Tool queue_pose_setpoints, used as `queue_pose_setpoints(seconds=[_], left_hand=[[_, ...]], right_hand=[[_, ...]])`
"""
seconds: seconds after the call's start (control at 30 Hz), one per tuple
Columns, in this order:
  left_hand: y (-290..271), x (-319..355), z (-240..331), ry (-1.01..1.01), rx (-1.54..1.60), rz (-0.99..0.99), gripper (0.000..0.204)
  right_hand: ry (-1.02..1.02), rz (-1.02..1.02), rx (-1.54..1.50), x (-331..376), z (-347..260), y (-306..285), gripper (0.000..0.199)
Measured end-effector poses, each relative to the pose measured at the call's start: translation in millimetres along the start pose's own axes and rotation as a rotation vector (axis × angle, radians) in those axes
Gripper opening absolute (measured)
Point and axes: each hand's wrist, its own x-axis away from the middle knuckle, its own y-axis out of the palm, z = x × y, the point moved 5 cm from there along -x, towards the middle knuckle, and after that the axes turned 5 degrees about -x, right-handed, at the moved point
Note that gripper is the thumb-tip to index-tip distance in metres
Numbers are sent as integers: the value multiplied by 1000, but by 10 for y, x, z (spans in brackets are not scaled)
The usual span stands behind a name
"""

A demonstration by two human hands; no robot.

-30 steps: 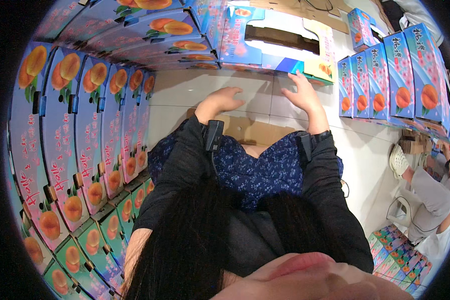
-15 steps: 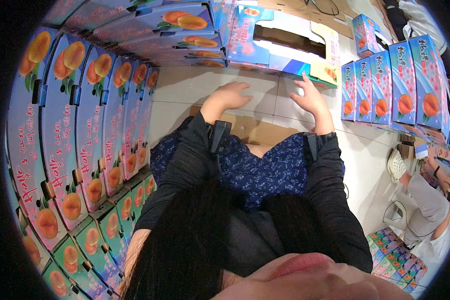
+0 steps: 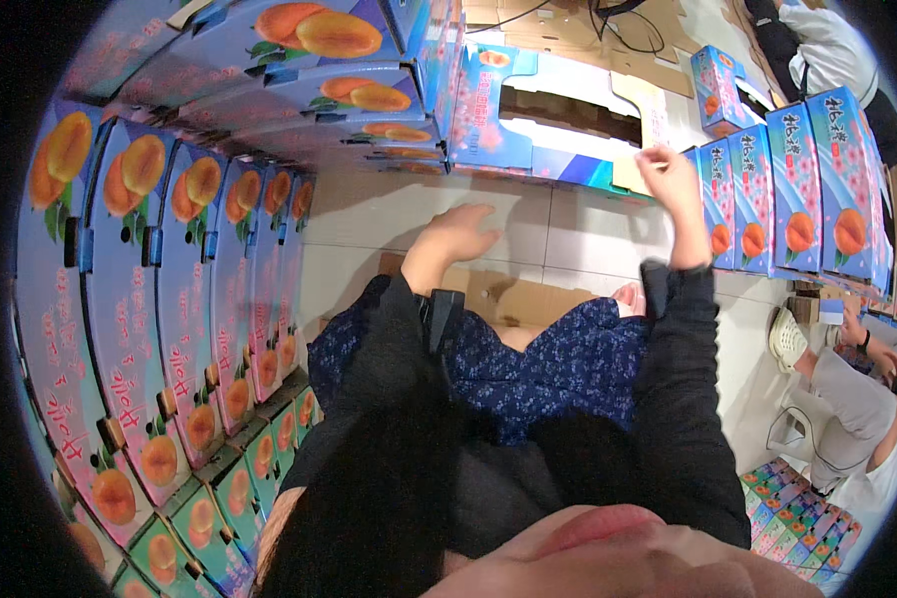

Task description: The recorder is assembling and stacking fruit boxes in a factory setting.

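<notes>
In front of me an open blue and pink cardboard fruit box [image 3: 493,130] lies with a dark opening in its white upper side. My right hand [image 3: 673,179] is at the box's right end, over a pale yellow flap; its fingers are loosely bent and apart, and I cannot tell whether they touch the flap. My left hand [image 3: 455,235] hangs over the tiled floor below the box, fingers spread, holding nothing.
Tall rows of printed fruit boxes [image 3: 135,289] stand on my left, with more stacked boxes [image 3: 339,40] beyond. Another row [image 3: 797,189] stands at right. Flattened cardboard [image 3: 538,299] lies by my legs. A seated co-worker [image 3: 852,419] is at right; another person [image 3: 837,55] is at far right.
My right hand has moved right, from the box's front edge to its right end. My left hand stays open over the floor. The whole view has shifted slightly.
</notes>
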Motion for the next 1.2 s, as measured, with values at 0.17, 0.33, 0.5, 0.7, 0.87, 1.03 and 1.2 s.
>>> queue_pose_setpoints(seconds=[0.17,0.33,0.5,0.7,0.87,1.03,1.2], left_hand=[[-88,140,22,-55,26,33,53],[-53,136,280,1,-58,38,49],[-51,402,538,123,91,2,42],[54,454,484,135,435,-615,26],[8,301,543,314,553,-542,20],[118,342,514,372,498,-526,20],[153,273,575,338,608,-609,28]], right_hand=[[-12,-25,251,-1319,341,-141,36],[253,173,405,-2073,1157,-669,48],[497,226,476,-2639,1791,-663,63],[541,345,700,-2912,2124,-742,68],[576,430,901,-3172,2854,-863,118],[533,343,963,-3081,2417,-682,96],[189,-9,947,-3365,2522,-687,68]])
